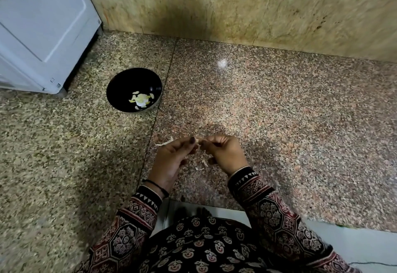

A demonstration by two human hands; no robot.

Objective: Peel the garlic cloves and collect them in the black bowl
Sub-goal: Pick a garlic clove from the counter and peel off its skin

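Our dark block-printed sleeves (277,214) reach over the speckled granite table (279,105), and the round black bowl (120,83) waits to our left, already holding pale peeled garlic cloves (140,100). Left hand (171,158) and right hand (224,154) meet, fingers curled and pinching one small half-hidden clove (199,141), probably one steadying while the other tears skin; papery scraps (200,167) lie beneath.
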